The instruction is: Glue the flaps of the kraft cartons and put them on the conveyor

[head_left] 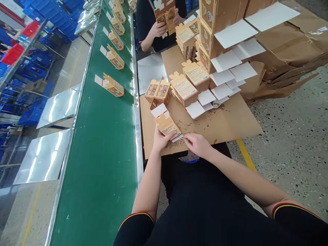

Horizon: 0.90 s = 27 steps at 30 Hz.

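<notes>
A small brown cardboard box [167, 125] with printed text lies tilted above the cardboard-covered table. Its far end has a raised white flap [159, 110] with a red line. My left hand [161, 139] is wrapped round the box's near left side, thumb across the printed face. At the box's near end, the fingers of my right hand [196, 144] are pinched at the corner of a small white flap [177, 138]. Just beyond stand two boxes [158, 92] with printed pictures, side by side.
A green conveyor belt [102, 153] on the left carries a row of open boxes [114, 87]. More boxes [185, 90] with white flaps are stacked at right, near a roll of tape [216, 104]. Across the table, a co-worker's hands [159, 29] hold a flat carton [167, 17].
</notes>
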Each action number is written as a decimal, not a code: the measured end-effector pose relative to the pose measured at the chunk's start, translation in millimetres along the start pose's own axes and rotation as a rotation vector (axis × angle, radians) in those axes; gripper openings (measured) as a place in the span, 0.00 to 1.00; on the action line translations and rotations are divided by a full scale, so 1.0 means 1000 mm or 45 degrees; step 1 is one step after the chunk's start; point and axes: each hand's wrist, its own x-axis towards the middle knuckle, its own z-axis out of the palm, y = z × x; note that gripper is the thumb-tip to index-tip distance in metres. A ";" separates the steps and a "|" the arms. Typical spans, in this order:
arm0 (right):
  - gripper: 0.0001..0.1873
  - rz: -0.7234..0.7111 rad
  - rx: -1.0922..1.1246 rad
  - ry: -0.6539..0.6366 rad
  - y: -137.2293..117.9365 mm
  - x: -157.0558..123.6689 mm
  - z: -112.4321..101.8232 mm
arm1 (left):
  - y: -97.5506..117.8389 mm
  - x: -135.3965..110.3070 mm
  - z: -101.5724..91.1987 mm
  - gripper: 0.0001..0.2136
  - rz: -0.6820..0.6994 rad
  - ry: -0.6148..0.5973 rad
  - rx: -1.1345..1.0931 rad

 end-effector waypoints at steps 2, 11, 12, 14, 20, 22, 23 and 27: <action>0.13 -0.025 -0.019 -0.041 0.003 0.003 -0.002 | 0.000 0.001 0.000 0.37 -0.007 0.001 -0.014; 0.12 0.180 0.074 0.194 -0.003 -0.048 -0.052 | -0.005 -0.018 0.002 0.37 0.083 -0.012 0.198; 0.13 0.227 0.076 0.227 -0.004 -0.054 -0.058 | -0.005 -0.020 0.001 0.37 0.100 -0.010 0.227; 0.15 0.307 0.077 0.299 -0.007 -0.064 -0.066 | -0.004 -0.023 0.000 0.34 0.119 0.001 0.261; 0.15 0.368 0.128 0.384 -0.016 -0.067 -0.068 | -0.003 -0.018 0.006 0.31 0.138 -0.006 0.317; 0.16 0.335 0.149 0.384 -0.018 -0.063 -0.066 | -0.002 -0.017 0.009 0.30 0.128 -0.019 0.328; 0.16 0.319 0.157 0.388 -0.019 -0.062 -0.066 | -0.002 -0.018 0.008 0.31 0.115 -0.012 0.342; 0.16 0.326 0.164 0.428 -0.014 -0.064 -0.070 | -0.004 -0.037 -0.030 0.34 0.014 0.268 0.377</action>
